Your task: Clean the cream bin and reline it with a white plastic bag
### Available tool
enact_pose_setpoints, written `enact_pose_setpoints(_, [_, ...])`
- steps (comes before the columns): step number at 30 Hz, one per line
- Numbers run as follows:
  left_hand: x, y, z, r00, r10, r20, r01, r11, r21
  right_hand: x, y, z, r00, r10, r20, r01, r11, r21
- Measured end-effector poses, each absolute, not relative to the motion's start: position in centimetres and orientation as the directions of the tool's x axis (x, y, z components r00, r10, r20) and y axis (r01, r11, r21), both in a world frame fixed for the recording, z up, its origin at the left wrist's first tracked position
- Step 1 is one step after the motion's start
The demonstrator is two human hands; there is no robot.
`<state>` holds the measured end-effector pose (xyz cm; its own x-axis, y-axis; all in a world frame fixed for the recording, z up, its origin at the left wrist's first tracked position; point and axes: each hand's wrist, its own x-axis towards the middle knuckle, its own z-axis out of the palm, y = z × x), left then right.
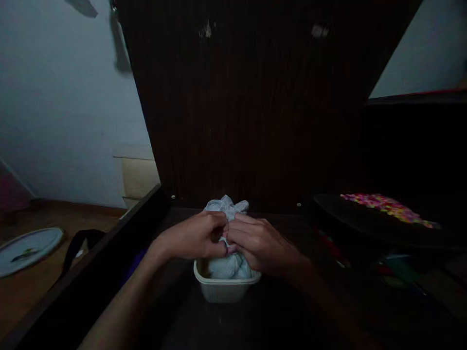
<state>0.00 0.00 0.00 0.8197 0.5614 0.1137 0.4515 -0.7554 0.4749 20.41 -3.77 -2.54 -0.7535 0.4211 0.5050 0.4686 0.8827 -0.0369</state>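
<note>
A pale plastic bag [228,267] sits inside a small light-coloured plastic basket [226,290] on a dark surface. Its gathered top [226,206] sticks up behind my fingers. My left hand [199,236] is closed on the bag's neck from the left, thumb and fingers pinched. From the other side my right hand [257,240] also grips the neck, its fingertips meeting those of the left. What lies inside the bag cannot be made out, and my fingers cover the twisted part.
A dark wooden panel [248,112] rises behind the basket. On the right, a dark rounded board [335,209] bears a pile of small colourful pieces [390,206]. A dark raised edge [91,262] runs along the left; beyond it a round plate [32,248] lies on the floor.
</note>
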Motion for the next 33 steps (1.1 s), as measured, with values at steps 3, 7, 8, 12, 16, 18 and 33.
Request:
enact_pose_setpoints(3, [0.0,0.2,0.3,0.833,0.539,0.127,0.414,-0.758,0.504,20.3,-3.9,-2.2,-0.746,0.417,0.519,0.460,0.887,-0.051])
enact_pose_setpoints(7, [-0.5,0.7,0.3,0.837,0.530,0.135,0.382,-0.744,0.548,20.5,-4.1,-1.8,-0.745,0.409,0.526,0.445,0.893,-0.064])
enact_pose_setpoints(8, [-0.6,0.9,0.2,0.835,0.534,0.135,0.381,-0.737,0.558,20.6,-4.2,-1.7,-0.751,0.407,0.520,0.440,0.896,-0.065])
enact_pose_setpoints(12, [-1.0,1.1,0.3,0.819,0.556,0.145,0.387,-0.720,0.575,21.3,-4.4,-1.3,-0.766,0.432,0.476,0.440,0.892,-0.102])
enact_pose_setpoints(16, [-0.8,0.6,0.8,0.801,0.570,0.186,0.367,-0.711,0.600,21.2,-5.2,-1.0,-0.688,0.574,0.443,0.567,0.807,-0.164])
enact_pose_setpoints(18, [-0.5,0.2,0.9,0.785,0.589,0.194,0.377,-0.702,0.604,20.7,-5.6,-1.2,-0.614,0.643,0.458,0.657,0.738,-0.155])
enact_pose_setpoints(33, [-0.5,0.3,0.7,0.772,0.611,0.175,0.414,-0.692,0.592,21.6,-4.9,-1.0,-0.723,0.492,0.485,0.455,0.867,-0.201])
